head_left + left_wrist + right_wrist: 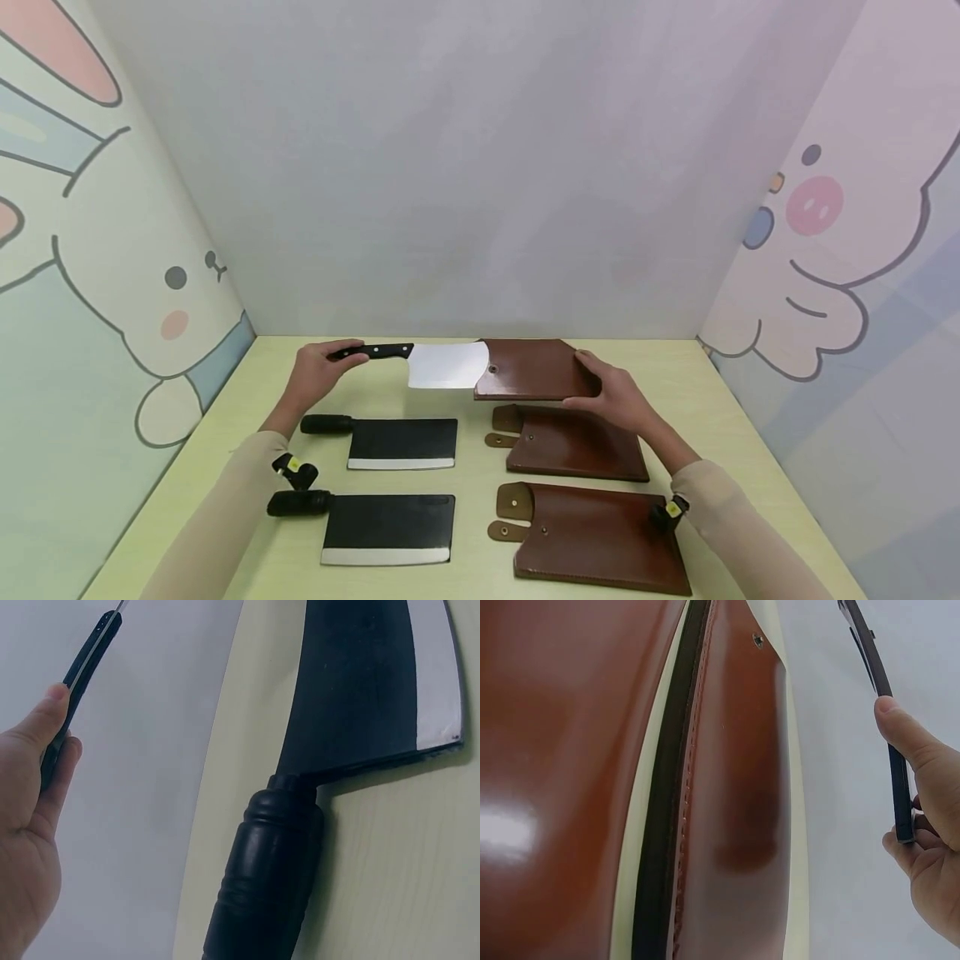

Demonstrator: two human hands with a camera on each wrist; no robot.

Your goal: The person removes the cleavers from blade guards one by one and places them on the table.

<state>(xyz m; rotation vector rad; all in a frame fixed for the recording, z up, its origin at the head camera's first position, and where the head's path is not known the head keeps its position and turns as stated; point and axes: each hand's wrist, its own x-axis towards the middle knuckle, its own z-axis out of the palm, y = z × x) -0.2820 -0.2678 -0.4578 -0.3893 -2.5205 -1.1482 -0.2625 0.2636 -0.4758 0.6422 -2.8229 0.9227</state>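
My left hand (318, 371) grips the black riveted handle of a cleaver (447, 367) raised over the back of the table. The shiny blade points right, and its front end overlaps the mouth of a brown leather knife sheath (536, 371) in the head view. At its right end, my right hand (611, 396) holds that sheath between thumb and fingers. In the left wrist view the thumb and fingers pinch the cleaver handle (94, 656). Seen edge-on in the right wrist view, the sheath (885, 690) lies between thumb and fingers.
Two black cleavers with pale edges, one behind (401, 442) and one in front (387, 529), lie on the left half of the pale table (472, 575). Two more brown sheaths (577, 446) with strap flaps lie at right. Walls (480, 167) enclose the back and sides.
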